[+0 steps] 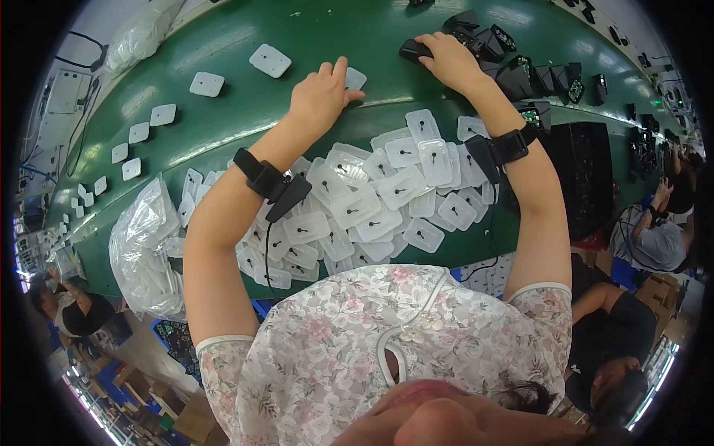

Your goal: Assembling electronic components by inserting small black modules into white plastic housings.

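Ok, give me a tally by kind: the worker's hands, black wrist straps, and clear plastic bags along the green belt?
Hands: 2, left hand and right hand
Black wrist straps: 2
Clear plastic bags: 2
Total: 6

Floral short-sleeved blouse [349,349]; black wrist straps [262,177] carrying small black devices.

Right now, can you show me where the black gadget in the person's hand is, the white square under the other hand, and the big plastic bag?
black gadget [413,50], head view, on its left end beside the fingers.
white square [356,77], head view, on its uncovered right corner.
plastic bag [145,253], head view, on its crinkled middle.
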